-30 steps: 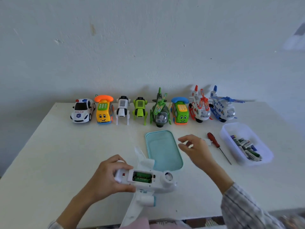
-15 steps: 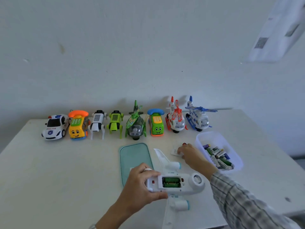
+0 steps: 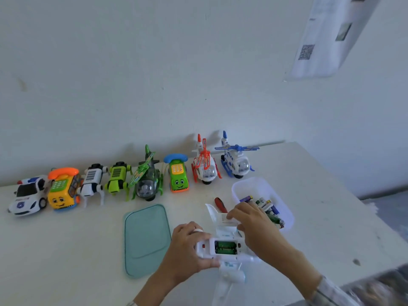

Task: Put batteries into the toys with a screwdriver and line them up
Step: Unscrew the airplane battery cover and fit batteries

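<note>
lying belly-up, fuselage crosswise, the toy plane [image 3: 223,248] is gripped by the left hand [image 3: 187,250]; right hand [image 3: 254,226] seemingly pinches its cover [image 3: 227,218].

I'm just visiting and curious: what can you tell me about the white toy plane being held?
The toy plane looks like white plastic with pale blue trim. It lies belly up near the table's front edge, its battery bay open with green batteries inside and a small red switch beside it. The left hand grips one end; the right hand brings a small white cover over it.
</note>
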A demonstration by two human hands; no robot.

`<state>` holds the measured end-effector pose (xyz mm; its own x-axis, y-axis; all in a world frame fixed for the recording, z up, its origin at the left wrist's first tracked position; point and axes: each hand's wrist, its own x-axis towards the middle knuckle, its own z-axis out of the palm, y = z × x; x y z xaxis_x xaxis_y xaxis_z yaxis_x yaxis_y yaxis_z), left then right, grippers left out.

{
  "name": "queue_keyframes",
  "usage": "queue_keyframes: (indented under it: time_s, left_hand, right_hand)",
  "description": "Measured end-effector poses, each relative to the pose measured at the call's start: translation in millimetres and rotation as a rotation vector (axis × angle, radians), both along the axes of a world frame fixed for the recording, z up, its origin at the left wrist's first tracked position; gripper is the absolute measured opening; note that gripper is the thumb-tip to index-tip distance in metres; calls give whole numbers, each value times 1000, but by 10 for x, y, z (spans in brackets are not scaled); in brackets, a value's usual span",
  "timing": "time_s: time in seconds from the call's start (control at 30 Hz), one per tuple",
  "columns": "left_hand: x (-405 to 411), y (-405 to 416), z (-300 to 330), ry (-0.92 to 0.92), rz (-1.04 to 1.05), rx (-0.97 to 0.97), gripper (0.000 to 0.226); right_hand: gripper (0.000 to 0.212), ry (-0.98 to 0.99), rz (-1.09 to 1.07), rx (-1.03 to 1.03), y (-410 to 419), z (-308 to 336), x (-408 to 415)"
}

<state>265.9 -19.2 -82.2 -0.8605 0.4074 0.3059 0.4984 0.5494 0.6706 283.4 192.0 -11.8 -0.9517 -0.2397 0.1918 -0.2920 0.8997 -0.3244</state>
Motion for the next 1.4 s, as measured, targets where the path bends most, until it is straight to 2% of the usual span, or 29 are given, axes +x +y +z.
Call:
queue_keyframes:
  time_s: [0.17, 0.47, 0.83, 1.4]
  left_hand:
    - [-20, 96, -29, -55, -48, 2, 67]
    - [-12, 107, -42, 20, -51, -48, 68]
    - [-18, 92, -46, 7, -55, -53, 70]
    - [-21, 86, -43, -54, -50, -91, 70]
  right_hand:
    - [61, 69, -65, 10, 27, -136, 256]
    - [57, 95, -137, 58, -60, -367, 511]
    - [48, 158, -107, 43, -57, -437, 557]
    - [49, 171, -90, 46, -34, -468, 521]
